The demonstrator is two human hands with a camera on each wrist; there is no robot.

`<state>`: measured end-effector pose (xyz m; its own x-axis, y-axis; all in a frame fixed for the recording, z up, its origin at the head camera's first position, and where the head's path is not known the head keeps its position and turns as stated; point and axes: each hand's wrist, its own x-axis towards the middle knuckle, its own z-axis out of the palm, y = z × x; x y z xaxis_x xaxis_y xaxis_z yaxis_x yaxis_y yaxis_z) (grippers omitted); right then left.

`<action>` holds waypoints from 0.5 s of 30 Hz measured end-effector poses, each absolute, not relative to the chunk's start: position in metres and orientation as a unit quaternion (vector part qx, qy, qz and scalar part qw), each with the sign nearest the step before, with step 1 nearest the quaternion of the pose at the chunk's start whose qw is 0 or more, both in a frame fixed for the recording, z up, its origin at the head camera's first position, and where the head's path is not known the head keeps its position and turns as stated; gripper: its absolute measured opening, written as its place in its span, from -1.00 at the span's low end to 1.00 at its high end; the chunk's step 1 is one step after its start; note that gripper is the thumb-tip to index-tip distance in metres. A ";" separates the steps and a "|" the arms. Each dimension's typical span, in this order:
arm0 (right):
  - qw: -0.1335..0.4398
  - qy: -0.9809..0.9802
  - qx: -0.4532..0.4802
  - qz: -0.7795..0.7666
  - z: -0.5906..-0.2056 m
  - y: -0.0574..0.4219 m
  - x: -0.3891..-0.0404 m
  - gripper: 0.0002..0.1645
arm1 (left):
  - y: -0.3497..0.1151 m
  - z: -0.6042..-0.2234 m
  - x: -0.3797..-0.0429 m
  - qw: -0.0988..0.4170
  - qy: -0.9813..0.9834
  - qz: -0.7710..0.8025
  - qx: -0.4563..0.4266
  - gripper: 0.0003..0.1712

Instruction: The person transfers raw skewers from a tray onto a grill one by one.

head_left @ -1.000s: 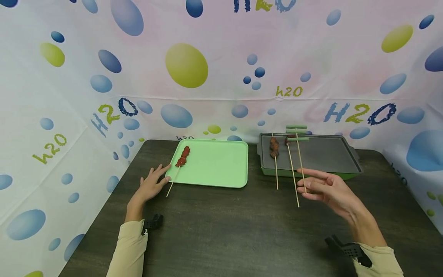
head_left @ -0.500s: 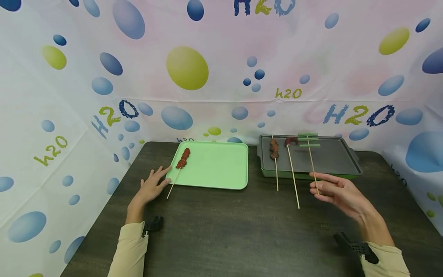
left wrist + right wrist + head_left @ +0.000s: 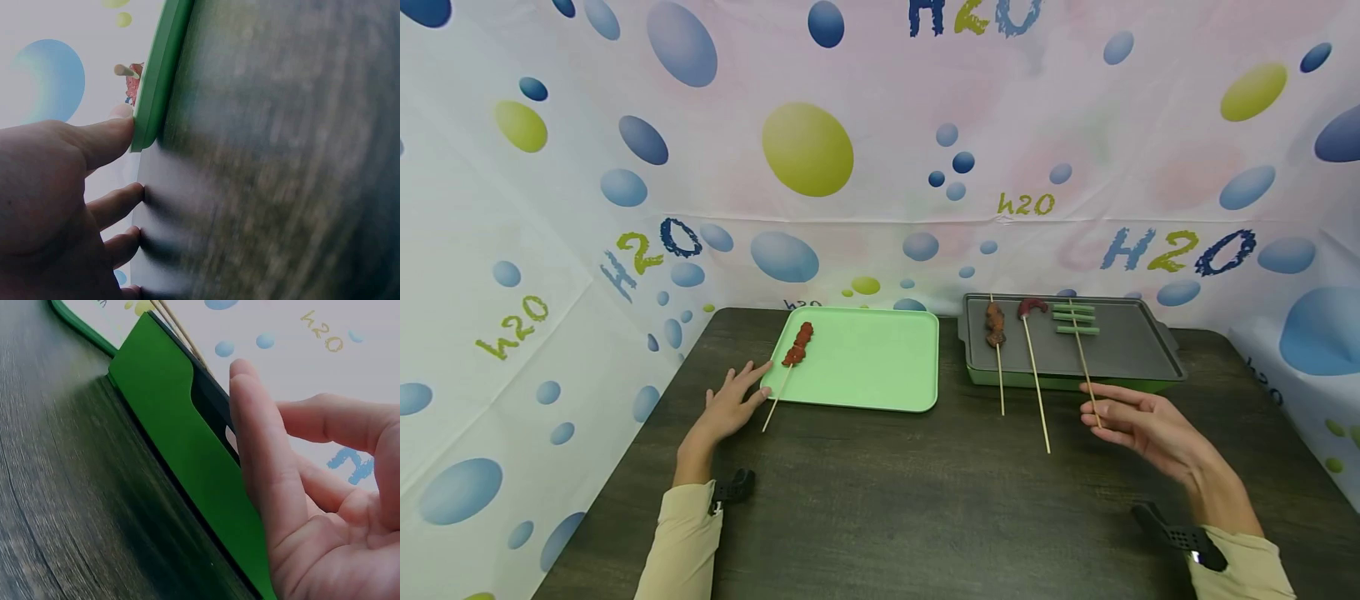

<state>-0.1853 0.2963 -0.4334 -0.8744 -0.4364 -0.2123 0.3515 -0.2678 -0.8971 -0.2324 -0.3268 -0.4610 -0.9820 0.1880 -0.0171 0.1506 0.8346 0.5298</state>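
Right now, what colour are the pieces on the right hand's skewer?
The pieces are green, clearest in the head view.

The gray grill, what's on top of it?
A brown skewer and a curly red skewer. The right hand holds a green skewer there, maybe touching. The grill right beneath the food is hidden.

The thin wooden skewer [image 3: 1083, 358] that you pinch near its lower end in your right hand [image 3: 1153, 425] slants away from you, its three green strips [image 3: 1085, 318] crosswise over the gray griddle [image 3: 1127, 346] beyond that hand; the pale-green tray [image 3: 865, 367] lies flat, touching your left hand [image 3: 726, 407].
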 end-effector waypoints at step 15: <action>0.154 0.681 -0.050 -0.714 -0.422 0.302 -0.178 -0.42 | -0.326 -0.461 -0.233 0.040 0.957 0.276 0.080 -0.38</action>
